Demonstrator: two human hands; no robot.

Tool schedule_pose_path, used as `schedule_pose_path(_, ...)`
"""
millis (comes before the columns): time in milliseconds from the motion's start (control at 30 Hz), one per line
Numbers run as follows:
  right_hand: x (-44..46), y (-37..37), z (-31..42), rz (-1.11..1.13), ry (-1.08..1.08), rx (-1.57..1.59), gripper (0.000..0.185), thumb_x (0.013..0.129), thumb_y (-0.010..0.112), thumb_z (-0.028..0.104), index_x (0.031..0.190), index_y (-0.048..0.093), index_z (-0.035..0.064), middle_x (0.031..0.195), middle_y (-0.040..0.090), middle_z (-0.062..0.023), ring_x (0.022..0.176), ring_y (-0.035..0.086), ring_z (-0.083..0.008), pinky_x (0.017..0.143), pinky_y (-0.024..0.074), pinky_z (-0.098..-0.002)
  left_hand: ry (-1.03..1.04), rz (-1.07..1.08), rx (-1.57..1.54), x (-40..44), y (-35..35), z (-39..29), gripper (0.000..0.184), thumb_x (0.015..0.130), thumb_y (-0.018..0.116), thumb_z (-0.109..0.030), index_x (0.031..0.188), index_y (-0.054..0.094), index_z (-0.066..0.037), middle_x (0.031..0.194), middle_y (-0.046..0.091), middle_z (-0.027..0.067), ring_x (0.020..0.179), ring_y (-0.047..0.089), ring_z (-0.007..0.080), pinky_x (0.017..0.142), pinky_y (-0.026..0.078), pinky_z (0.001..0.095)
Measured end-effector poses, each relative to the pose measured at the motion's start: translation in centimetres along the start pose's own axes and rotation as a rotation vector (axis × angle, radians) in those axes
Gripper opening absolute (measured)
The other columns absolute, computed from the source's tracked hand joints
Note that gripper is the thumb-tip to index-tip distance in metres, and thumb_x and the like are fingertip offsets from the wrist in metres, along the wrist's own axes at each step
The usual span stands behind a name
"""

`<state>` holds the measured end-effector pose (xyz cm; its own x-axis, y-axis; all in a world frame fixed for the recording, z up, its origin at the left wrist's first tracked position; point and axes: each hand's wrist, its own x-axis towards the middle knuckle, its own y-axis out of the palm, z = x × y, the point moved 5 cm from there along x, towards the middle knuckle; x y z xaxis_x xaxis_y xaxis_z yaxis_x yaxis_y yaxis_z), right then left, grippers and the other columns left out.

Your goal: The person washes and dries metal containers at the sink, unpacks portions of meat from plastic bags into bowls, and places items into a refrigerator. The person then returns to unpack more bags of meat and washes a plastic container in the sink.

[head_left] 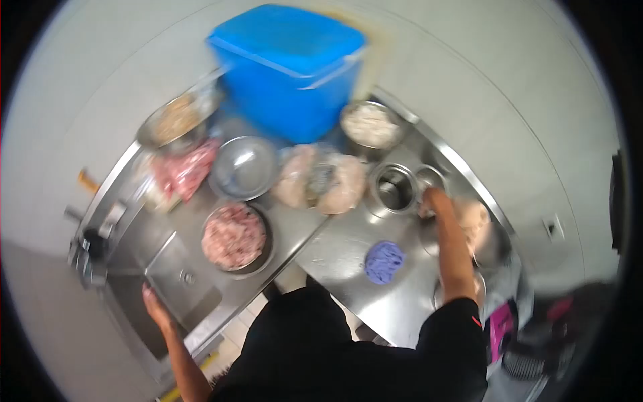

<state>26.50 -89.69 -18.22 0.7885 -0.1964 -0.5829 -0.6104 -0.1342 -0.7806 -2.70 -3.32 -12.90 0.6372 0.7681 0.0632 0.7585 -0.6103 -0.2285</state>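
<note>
My left hand (pixel 155 305) is over the metal sink (pixel 195 309) at lower left, its fingers stretched out with nothing in them. On the right, my right hand (pixel 433 201) is at the near rim of a small metal container (pixel 431 177), its fingers curled. What they grip, if anything, is too blurred to tell. Just left of that hand stands an open steel pot (pixel 394 189). A crumpled purple bundle (pixel 385 262), resembling gloves, lies on the steel counter (pixel 335 249). A bowl of pink minced meat (pixel 234 236) sits beside the sink.
A large blue lidded bin (pixel 288 70) stands at the back. Before it are a clear bowl (pixel 244 167) and bulging clear bags (pixel 320 179). A bowl of white pieces (pixel 369 125), a tan-filled bowl (pixel 177 120), a red-pink bag (pixel 186 169) and pale food (pixel 473 222) line the edges.
</note>
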Motion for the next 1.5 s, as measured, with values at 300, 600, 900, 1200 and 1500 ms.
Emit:
schedule_pose_path(300,-4.3,-4.1,-3.3,-0.907,-0.158,0.181,0.031,0.063,0.069,0.021,0.084,0.062,-0.0011,0.081,0.061,-0.0181,0.08,0.059,-0.0359,0.07,0.0462,-0.044,-0.178,-0.089,0.21,-3.3,-4.3,3.2,0.058,0.092,0.047,-0.043,0.127,0.045,0.003,0.128,0.049,0.0167,0.12,0.043,0.024,0.102,0.03,0.0339)
schedule_pose_path(600,-22.1,-18.4,7.1,-1.006,-0.256,0.266,0.026,0.065,0.064,-0.005,0.09,0.059,-0.0034,0.087,0.056,-0.0168,0.077,0.055,-0.0341,0.07,0.0457,-0.0379,-0.655,0.06,-0.212,14.8,-3.2,13.9,0.071,0.087,0.037,-0.061,0.137,0.034,-0.01,0.133,0.045,0.0145,0.107,0.048,0.0314,0.083,0.04,0.0444)
schedule_pose_path(900,-40.5,-15.8,46.1,-0.562,-0.716,0.736,0.03,0.061,0.069,-0.004,0.088,0.058,0.0017,0.095,0.055,-0.0087,0.083,0.055,-0.0229,0.074,0.0473,-0.0342,-0.501,-0.064,-1.584,33.0,-2.4,12.1,0.08,0.09,0.031,-0.056,0.141,-0.013,-0.013,0.133,0.037,0.0278,0.114,0.043,0.0448,0.093,0.032,0.0571)
schedule_pose_path(1200,-31.3,10.7,88.8,0.042,-1.266,0.195,0.016,0.074,0.062,0.013,0.088,0.063,0.0044,0.088,0.061,-0.0161,0.088,0.059,-0.0346,0.076,0.0453,-0.0453,-0.696,0.214,-0.72,24.2,-6.2,15.4,0.028,0.091,0.051,-0.026,0.108,0.05,-0.003,0.105,0.058,0.0118,0.088,0.058,0.0195,0.078,0.05,0.0344)
schedule_pose_path(1500,-22.1,14.1,105.1,-0.087,-0.925,0.538,0.021,0.076,0.061,0.014,0.094,0.062,0.0037,0.092,0.062,-0.0182,0.076,0.062,-0.0323,0.07,0.0508,-0.04,-0.985,-0.126,-0.226,12.9,-17.8,24.0,0.027,0.091,0.049,-0.03,0.097,0.059,-0.006,0.056,0.045,-0.0005,0.045,0.042,0.0109,0.04,0.04,0.0297)
